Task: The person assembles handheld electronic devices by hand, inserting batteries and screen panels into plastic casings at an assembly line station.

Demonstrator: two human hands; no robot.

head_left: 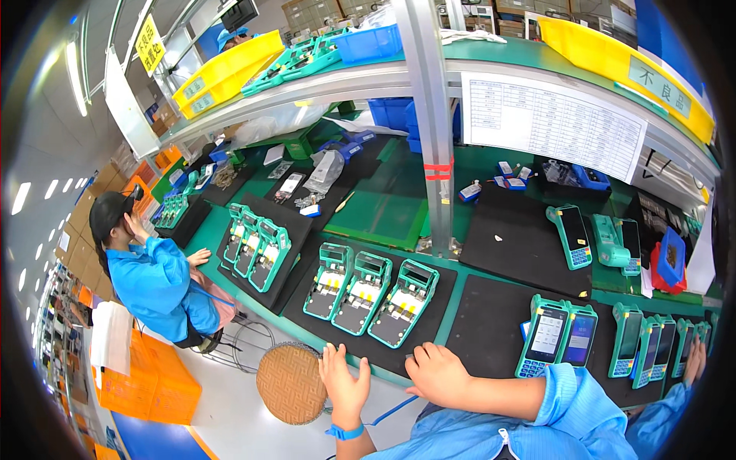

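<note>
Three teal card payment terminals (369,287) lie in a row on a black mat (435,310), their casings open and the inner boards showing. My left hand (344,381) is at the bench's front edge, below the leftmost of these, with fingers stretched and nothing in it. A blue wrist strap (345,433) circles that wrist. On the mat's near edge, just below the rightmost open terminal, rests my right hand (438,373). Its fingers are loosely bent and apart, and no object shows in them.
Finished-looking terminals (544,337) with screens stand on the mat at right, beside another person's hand (695,359). At left sits a co-worker in blue (157,280) near more open terminals (255,247). A metal post (431,138) rises behind. A round woven stool (290,383) stands below.
</note>
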